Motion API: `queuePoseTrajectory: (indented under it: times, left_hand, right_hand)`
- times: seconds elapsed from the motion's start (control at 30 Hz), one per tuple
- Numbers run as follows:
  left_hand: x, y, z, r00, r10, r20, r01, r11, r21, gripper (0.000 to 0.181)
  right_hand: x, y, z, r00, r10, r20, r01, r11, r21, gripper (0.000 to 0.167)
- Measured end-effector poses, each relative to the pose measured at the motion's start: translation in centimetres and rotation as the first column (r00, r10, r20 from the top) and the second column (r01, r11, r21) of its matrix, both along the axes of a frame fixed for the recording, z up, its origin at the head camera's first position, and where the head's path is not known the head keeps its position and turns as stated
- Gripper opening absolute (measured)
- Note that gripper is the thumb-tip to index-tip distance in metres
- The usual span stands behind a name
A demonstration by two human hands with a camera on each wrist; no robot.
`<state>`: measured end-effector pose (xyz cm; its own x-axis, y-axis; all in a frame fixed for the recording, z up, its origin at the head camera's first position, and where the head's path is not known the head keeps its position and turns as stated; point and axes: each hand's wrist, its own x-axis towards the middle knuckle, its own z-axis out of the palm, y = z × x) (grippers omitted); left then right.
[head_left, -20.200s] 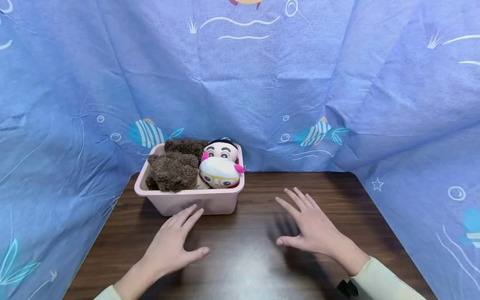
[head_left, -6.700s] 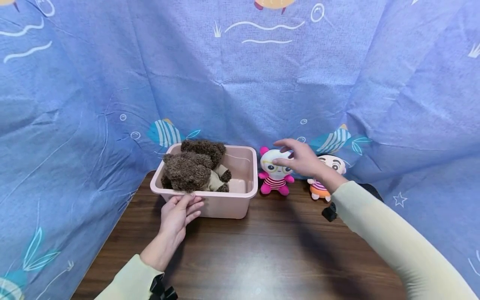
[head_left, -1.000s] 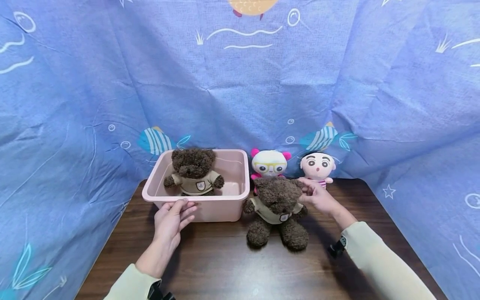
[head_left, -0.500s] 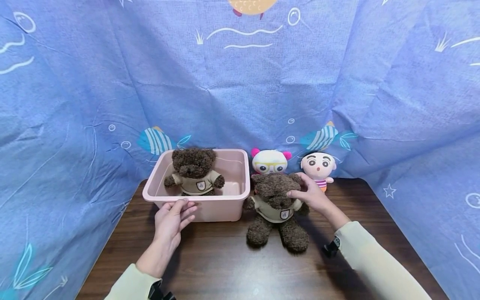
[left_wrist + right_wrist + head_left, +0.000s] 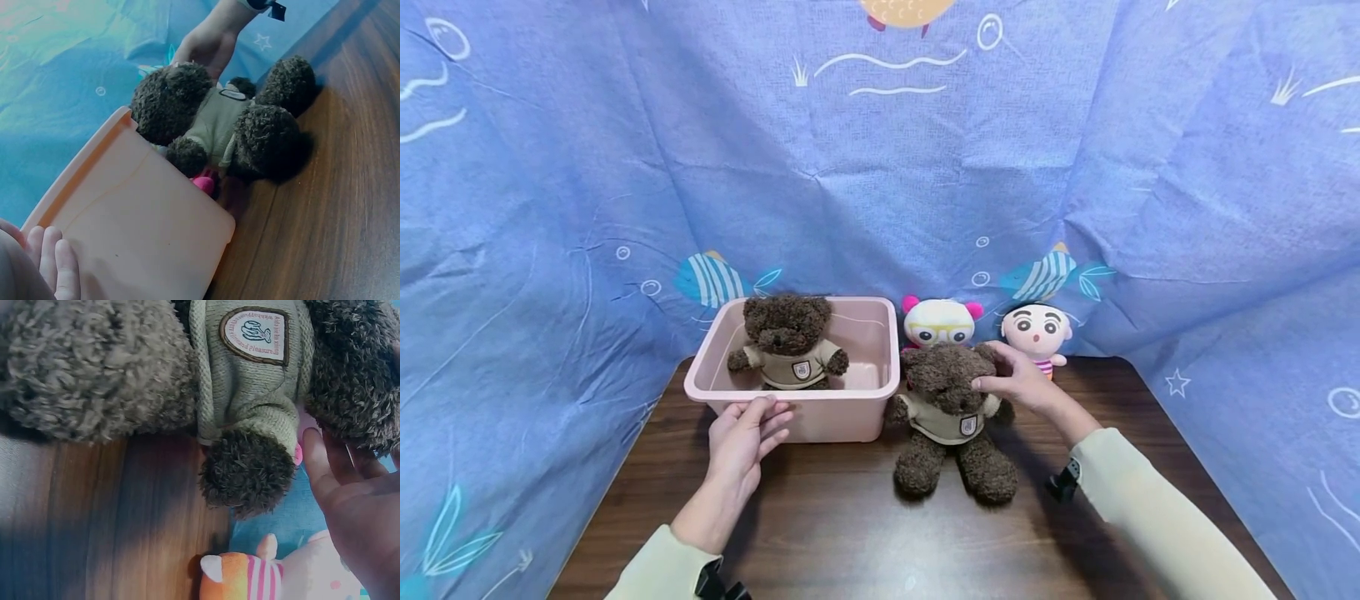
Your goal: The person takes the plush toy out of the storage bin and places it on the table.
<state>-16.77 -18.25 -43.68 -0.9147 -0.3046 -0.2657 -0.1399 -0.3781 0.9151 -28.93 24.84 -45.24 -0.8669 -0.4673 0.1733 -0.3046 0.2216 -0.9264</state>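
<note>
A brown teddy bear point(image 5: 947, 425) in a beige sweater sits on the table, legs toward me. My right hand point(image 5: 1028, 387) grips the side of its head, thumb in front and fingers behind, the latter partly hidden. At the front of the pink plastic bin point(image 5: 831, 418), my left hand point(image 5: 737, 446) holds the rim, thumb on top and fingers against the outer wall. Inside that bin a second teddy bear point(image 5: 797, 371) sits upright at the left. In the right wrist view the hand point(image 5: 362, 506) is beside the bear's head and arm.
A white and pink panda plush point(image 5: 938, 321) stands behind the table bear, mostly covered by it. To its right is a boy doll point(image 5: 1036, 333) in a striped shirt. A blue printed cloth point(image 5: 880, 183) hangs around the dark wooden table point(image 5: 850, 533).
Both plush dolls and one teddy bear have left the bin since the earliest frame. Lately my right hand has shifted left onto the bear's head, which has tilted back a little. My left hand stays put.
</note>
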Motion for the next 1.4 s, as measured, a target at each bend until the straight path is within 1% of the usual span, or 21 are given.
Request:
queuePoseTrajectory:
  times: [0.1,0.17,0.33,0.4,0.47,0.5,0.6,0.67,0.73,0.8,1.0,1.07,1.17,1.3,1.4]
  left_hand:
    - [0.0,0.1,0.1,1.0,0.004,0.002,-0.004,1.0,0.007,0.014]
    - [0.0,0.2,0.2,1.0,0.006,0.004,-0.006,1.0,0.008,0.014]
    - [0.0,0.1,0.1,1.0,0.001,0.009,-0.001,1.0,-0.001,0.015]
    - [0.0,0.0,0.1,1.0,0.002,0.007,-0.001,1.0,-0.005,0.016]
    - [-0.1,0.0,0.2,1.0,0.006,0.007,-0.005,1.0,-0.009,0.016]
    - [-0.1,0.0,0.1,1.0,0.006,0.01,-0.006,1.0,-0.01,0.016]
    - [-0.1,0.0,0.1,1.0,0.002,0.019,-0.002,1.0,-0.013,0.017]
    - [-0.1,0.0,0.1,1.0,-0.001,0.024,0.002,1.0,-0.013,0.017]
    - [-0.1,-0.1,0.1,1.0,-0.004,0.024,0.004,1.0,-0.013,0.017]
    - [-0.1,-0.1,0.1,1.0,-0.005,0.022,0.005,1.0,-0.015,0.018]
    - [-0.1,-0.2,0.3,1.0,-0.01,0.019,0.01,1.0,-0.012,0.018]
    - [-0.1,-0.2,0.3,1.0,-0.011,0.018,0.011,1.0,-0.012,0.019]
    - [-0.1,-0.2,0.3,1.0,-0.011,0.017,0.011,1.0,-0.012,0.019]
    - [0.0,-0.1,0.3,1.0,-0.008,0.014,0.008,1.0,-0.013,0.018]
    - [0.0,0.0,0.2,1.0,0.0,0.014,0.001,1.0,-0.01,0.018]
  right_hand:
    - [-0.3,0.0,0.4,1.0,-0.006,0.02,0.006,1.0,-0.011,0.068]
    - [-0.3,0.0,0.4,1.0,-0.018,0.003,0.018,1.0,0.001,0.069]
    - [0.4,0.1,0.3,1.0,-0.003,0.009,0.003,1.0,0.024,0.054]
    - [0.5,0.1,0.3,0.999,0.013,0.03,-0.014,1.0,0.015,0.05]
    - [0.3,0.0,0.3,0.999,0.02,0.033,-0.021,1.0,0.006,0.051]
    - [0.2,0.0,0.3,0.999,0.011,0.03,-0.011,1.0,0.011,0.052]
    - [-0.1,-0.1,0.4,0.999,-0.036,-0.017,0.037,0.997,0.067,0.057]
    - [-0.3,-0.1,0.5,0.996,-0.076,-0.038,0.08,0.991,0.104,0.062]
    - [-0.4,0.0,0.6,0.994,-0.098,-0.052,0.104,0.986,0.129,0.065]
    - [-0.4,0.0,0.7,0.993,-0.104,-0.052,0.11,0.986,0.129,0.064]
    - [-0.7,0.3,1.2,0.989,-0.117,-0.092,0.129,0.983,0.133,0.06]
    - [-0.9,0.3,1.8,0.987,-0.121,-0.102,0.134,0.982,0.135,0.059]
    - [-1.2,0.0,3.1,0.987,-0.113,-0.115,0.128,0.983,0.132,0.058]
    - [-2.0,-1.0,5.6,0.988,-0.094,-0.121,0.11,0.985,0.132,0.06]
    - [-2.5,-2.4,7.5,0.988,-0.071,-0.141,0.09,0.987,0.136,0.06]
